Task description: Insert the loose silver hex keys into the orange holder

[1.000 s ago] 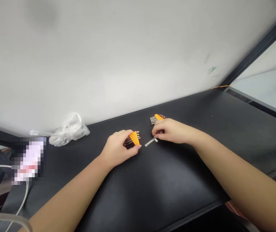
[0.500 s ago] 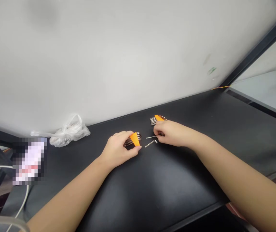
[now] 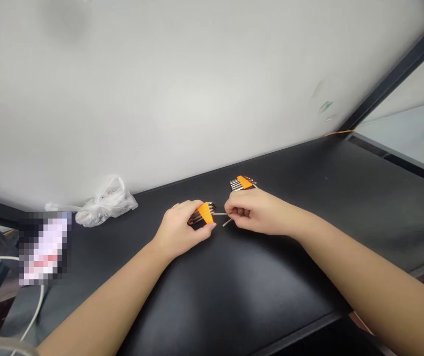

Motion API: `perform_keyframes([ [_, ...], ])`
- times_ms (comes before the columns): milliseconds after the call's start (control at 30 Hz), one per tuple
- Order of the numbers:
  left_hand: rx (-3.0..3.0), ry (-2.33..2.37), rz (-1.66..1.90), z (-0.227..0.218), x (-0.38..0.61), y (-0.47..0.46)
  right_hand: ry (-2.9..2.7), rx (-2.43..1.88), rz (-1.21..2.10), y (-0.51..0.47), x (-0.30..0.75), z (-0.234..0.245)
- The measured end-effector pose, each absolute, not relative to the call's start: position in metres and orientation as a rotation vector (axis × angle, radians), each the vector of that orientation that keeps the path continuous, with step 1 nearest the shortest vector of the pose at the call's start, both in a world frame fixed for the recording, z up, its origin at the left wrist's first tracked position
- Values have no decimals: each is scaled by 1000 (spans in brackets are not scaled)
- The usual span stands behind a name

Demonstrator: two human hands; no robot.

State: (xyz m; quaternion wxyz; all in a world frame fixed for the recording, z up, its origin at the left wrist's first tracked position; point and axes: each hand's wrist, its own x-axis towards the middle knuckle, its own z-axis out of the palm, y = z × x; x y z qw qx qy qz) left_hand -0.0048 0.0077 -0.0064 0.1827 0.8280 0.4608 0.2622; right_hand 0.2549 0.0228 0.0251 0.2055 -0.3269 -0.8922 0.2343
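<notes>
My left hand (image 3: 178, 230) is shut on an orange-clipped hex key set (image 3: 204, 213), with dark keys fanned out of the holder. My right hand (image 3: 254, 211) pinches a thin steel hex key (image 3: 221, 214) at its end, and the key's other end reaches the holder in my left hand. Just below it, a second loose L-shaped hex key (image 3: 227, 222) lies on the bench, partly hidden by my right fingers. Another orange-clipped hex key set (image 3: 242, 183) lies on the bench just beyond my right hand.
The black bench top (image 3: 234, 282) runs along a white wall panel (image 3: 197, 89). A crumpled plastic bag (image 3: 106, 205) lies at the back left. A pixelated, blurred object (image 3: 43, 248) and a white cable (image 3: 37, 306) are at the left. A dark frame (image 3: 393, 74) crosses the upper right.
My right hand has moved left toward my left hand, and the loose straight key now lies in its fingers, stretching to the holder. My left hand has barely moved.
</notes>
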Motion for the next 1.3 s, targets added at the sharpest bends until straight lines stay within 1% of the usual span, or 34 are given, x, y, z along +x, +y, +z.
perform_keyframes([
  [233,2352,1295,725,-6,-4,8,-2524,-841,611,24,256,21],
  [400,2405,1287,719,-7,-4,7,-2526,-848,449,22,258,18],
  [467,2431,1284,720,-8,-3,7,-2503,-835,440,21,254,17],
  [567,2468,1275,724,-9,-1,6,-2438,-792,540,18,244,15],
  [767,2449,1303,760,-7,-1,5,-2191,-798,845,16,229,7],
  [833,2431,1324,783,-6,-2,4,-2154,-825,878,17,230,5],
  [933,2417,1333,814,-5,-2,4,-2196,-858,794,19,232,3],
  [1100,2413,1335,850,-6,-2,5,-2281,-791,545,18,228,-1],
  [1300,2420,1382,813,-7,-3,6,-2391,-868,443,22,238,3],
])
